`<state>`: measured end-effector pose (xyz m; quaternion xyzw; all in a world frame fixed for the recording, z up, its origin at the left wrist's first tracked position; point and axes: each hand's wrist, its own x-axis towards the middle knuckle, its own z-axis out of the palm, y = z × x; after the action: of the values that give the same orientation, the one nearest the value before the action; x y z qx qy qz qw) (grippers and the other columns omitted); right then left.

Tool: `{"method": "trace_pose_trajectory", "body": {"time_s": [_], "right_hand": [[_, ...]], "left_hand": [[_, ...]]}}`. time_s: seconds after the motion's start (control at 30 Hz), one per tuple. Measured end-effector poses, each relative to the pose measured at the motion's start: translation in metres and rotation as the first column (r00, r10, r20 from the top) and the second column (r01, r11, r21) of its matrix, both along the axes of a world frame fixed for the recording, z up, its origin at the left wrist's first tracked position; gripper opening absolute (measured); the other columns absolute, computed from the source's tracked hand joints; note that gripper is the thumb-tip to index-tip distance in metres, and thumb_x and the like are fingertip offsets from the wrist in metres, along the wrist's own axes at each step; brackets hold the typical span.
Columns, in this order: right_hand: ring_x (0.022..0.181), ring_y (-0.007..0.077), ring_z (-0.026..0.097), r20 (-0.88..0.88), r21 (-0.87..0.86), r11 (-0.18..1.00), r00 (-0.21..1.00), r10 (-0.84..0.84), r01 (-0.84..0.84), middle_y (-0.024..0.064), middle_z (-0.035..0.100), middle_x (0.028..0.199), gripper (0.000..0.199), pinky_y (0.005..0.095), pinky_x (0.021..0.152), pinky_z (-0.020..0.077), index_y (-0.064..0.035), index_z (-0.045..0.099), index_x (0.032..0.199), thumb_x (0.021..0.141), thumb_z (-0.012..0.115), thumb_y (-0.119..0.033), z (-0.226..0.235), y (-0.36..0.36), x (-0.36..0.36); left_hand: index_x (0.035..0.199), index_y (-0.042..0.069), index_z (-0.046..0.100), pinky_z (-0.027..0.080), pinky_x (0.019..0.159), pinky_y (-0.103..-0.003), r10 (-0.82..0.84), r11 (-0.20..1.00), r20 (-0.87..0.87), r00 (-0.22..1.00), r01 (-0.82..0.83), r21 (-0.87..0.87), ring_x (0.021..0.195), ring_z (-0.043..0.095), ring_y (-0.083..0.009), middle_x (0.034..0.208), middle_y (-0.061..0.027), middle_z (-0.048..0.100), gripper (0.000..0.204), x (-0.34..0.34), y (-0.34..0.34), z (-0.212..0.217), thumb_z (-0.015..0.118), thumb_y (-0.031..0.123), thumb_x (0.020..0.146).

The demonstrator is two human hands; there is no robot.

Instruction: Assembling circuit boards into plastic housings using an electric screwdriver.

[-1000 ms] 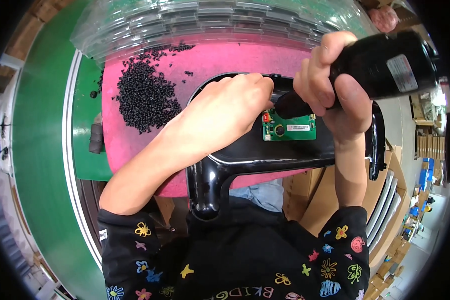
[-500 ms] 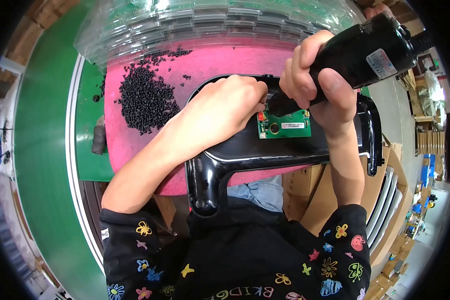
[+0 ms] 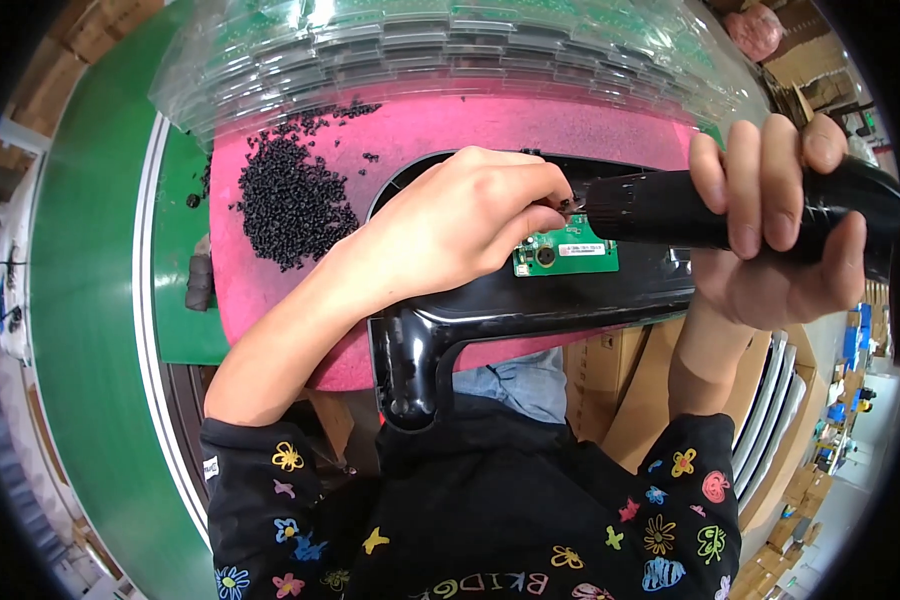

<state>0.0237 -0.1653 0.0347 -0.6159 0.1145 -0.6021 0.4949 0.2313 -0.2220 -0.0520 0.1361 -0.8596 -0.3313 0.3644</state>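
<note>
My right hand (image 3: 770, 225) is wrapped round a black electric screwdriver (image 3: 645, 208), held almost level with its nose toward the left. Thumb and fingertips of my left hand (image 3: 465, 215) pinch a small black screw (image 3: 568, 206) at the screwdriver's bit. Just below them lies a green circuit board (image 3: 585, 264) with a white label, set inside a glossy black plastic housing (image 3: 530, 312). My left hand and the screwdriver cover the board's upper part. The housing's right end is partly behind my right hand and the tool.
A heap of small black screws (image 3: 290, 205) lies on the pink mat (image 3: 420, 118) at left. Stacked clear plastic trays (image 3: 450, 50) line the far side. A dark wrapped roll (image 3: 199, 282) rests on the green surface (image 3: 100, 300). Cardboard (image 3: 640, 385) stands near my right arm.
My right hand has moved right, swinging the screwdriver from tilted down over the board to nearly level. My left fingers have shifted slightly right and now meet the bit, uncovering some of the board.
</note>
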Motion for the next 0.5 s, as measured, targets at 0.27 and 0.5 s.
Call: {"method": "trace_pose_trajectory", "body": {"time_s": [0.27, 0.5], "right_hand": [[0.064, 0.0065, 0.047, 0.008, -0.073, 0.997, 0.999, 0.033, -0.032, -0.0049, 0.051, 0.075, 0.039, 0.0260, 0.071, 0.0364, -0.0063, 0.053, 0.117, 0.092, 0.060, -0.035, 0.000, 0.007, -0.004], [0.061, 0.0061, 0.046, -0.012, -0.078, 0.996, 0.999, 0.036, -0.037, -0.0052, 0.050, 0.075, 0.038, 0.0261, 0.070, 0.0374, -0.0079, 0.052, 0.116, 0.091, 0.062, -0.036, -0.010, 0.006, -0.001]], "left_hand": [[0.096, -0.002, 0.063, 0.054, 0.067, -0.034, -0.051, 0.997, -0.004, 0.999, 0.051, 0.064, 0.076, 0.070, -0.0261, 0.081, -0.0127, 0.067, 0.013, -0.001, -0.001, 0.004, 0.068, -0.002, 0.085], [0.095, -0.001, 0.065, 0.053, 0.065, -0.034, -0.013, 0.999, 0.005, 1.000, 0.013, 0.042, 0.074, 0.069, -0.0252, 0.081, -0.0116, 0.068, 0.013, 0.004, -0.001, 0.001, 0.070, 0.000, 0.083]]}}
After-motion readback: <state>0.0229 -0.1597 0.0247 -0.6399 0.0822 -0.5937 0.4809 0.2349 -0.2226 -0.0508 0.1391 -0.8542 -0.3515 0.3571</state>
